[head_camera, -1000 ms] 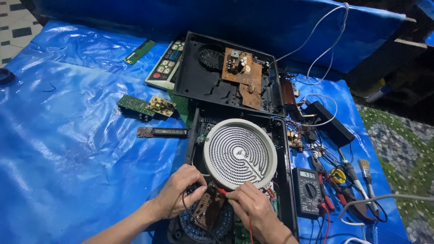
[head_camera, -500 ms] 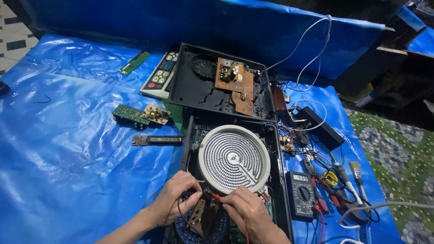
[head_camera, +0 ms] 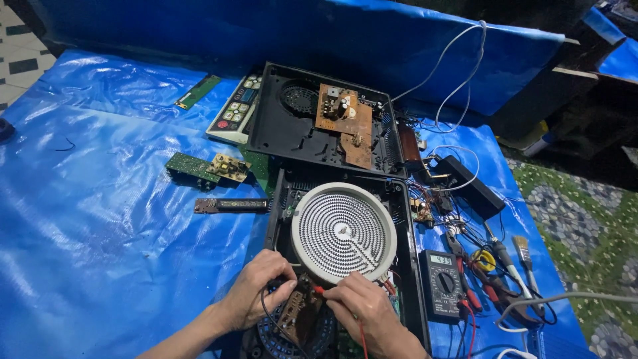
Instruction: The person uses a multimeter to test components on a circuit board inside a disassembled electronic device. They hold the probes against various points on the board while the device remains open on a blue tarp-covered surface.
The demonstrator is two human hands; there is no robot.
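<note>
Probes are held by both hands: black probe (head_camera: 274,290) is pinched in left hand (head_camera: 256,297), red probe (head_camera: 319,290) in right hand (head_camera: 362,307), on brown circuit board (head_camera: 297,314).

A: Hand status?
B: Left hand (head_camera: 260,287) near, palm down, fingers curled, tips pinched. Forearm runs in from the near-left edge.
A: Right?
B: Right hand (head_camera: 362,311) just beside it, knuckles up, fingers bent, fingertips pointing left, almost meeting the left's.

Single head view, steeply downward, near the hands, blue tarp (head_camera: 100,219) filling frame
</note>
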